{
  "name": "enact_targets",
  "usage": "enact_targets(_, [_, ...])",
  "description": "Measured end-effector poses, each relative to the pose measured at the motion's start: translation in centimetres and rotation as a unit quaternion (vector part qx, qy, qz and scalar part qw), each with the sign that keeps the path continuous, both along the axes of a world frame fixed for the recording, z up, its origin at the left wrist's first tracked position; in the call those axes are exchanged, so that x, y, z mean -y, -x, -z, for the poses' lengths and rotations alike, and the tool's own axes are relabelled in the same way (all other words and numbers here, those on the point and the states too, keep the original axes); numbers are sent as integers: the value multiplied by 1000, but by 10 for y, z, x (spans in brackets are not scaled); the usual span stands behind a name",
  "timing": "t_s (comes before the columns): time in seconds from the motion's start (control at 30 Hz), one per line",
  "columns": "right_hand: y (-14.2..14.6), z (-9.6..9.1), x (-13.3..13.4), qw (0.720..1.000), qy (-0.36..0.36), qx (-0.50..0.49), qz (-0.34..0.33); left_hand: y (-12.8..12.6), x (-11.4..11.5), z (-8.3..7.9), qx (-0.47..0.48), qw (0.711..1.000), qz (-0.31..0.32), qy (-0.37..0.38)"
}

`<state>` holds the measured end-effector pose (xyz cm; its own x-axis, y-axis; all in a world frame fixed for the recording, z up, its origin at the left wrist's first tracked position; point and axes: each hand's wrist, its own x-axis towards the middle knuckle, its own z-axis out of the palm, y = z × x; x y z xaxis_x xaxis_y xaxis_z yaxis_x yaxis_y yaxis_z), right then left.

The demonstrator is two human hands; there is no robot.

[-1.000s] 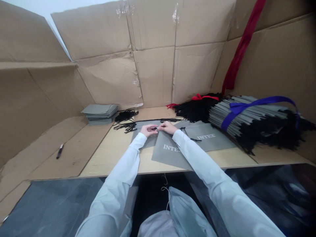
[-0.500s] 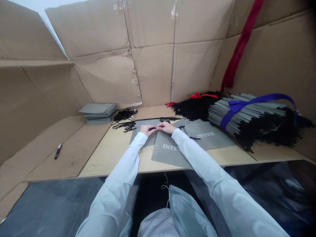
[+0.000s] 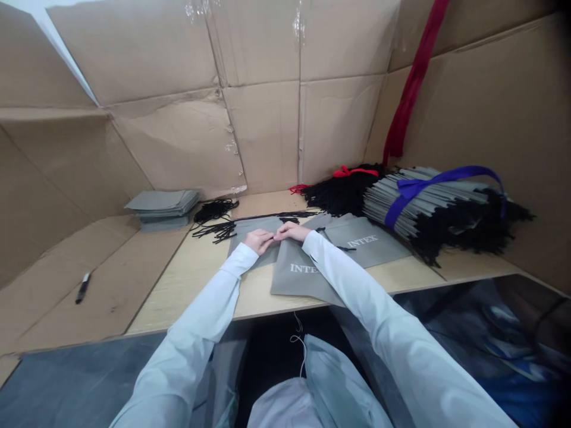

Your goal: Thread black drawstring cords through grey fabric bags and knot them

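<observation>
My left hand and my right hand meet fingertip to fingertip over the top left corner of a grey drawstring bag printed INTEX. Both hands are closed in a pinch. My right fingers grip the bag's top corner; what sits between the left fingertips is too small to make out. More grey bags lie overlapped to the right, with short black cord ends showing. Beneath and behind my left hand is another grey piece. Black cords lie loose just left of it.
A stack of grey pieces stands at the back left, beside a coil of black cord. A marker lies on the left cardboard. Bundled bags tied with blue ribbon and black cords tied in red sit right. Cardboard walls enclose the table.
The view has shifted slightly, so the scene sits further left. My fingertips stay together at the bag's corner, and the left fingers have turned a little; the dark bit between them no longer shows.
</observation>
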<state>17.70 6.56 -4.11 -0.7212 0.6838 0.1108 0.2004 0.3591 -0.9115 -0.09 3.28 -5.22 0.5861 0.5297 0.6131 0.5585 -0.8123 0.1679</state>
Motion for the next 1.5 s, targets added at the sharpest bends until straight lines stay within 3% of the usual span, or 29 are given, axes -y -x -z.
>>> enact_targets(0.13, [1,0,1,1000,-3,5,6,5,-1,-3,-36,999,-2,-20])
enact_targets(0.3, [1,1,1,1000,-8,8,-3,8,-1,-8,-37,999,3,22])
enact_targets(0.57, [-6,-3,-1,999,-30,-7,28,-7,3,-8,107,976,-83,173])
enact_targets(0.67, [-8,-7,0,999,-41,2,36,-9,3,-8,210,940,-52,263])
enact_targets(0.77, [-7,-11,4,997,-52,-9,63,-7,1,-8,308,881,-23,358])
enact_targets(0.9, [2,-13,12,991,-79,-67,81,-5,-3,-7,425,805,2,414])
enact_targets(1.13, [18,-7,19,954,-236,-16,184,-9,1,-9,539,679,-2,499])
enact_targets(1.3, [21,0,21,929,-298,35,218,-13,2,-7,577,639,-31,508])
enact_targets(1.5, [34,4,26,895,-340,109,268,-14,-3,-2,603,630,-88,482])
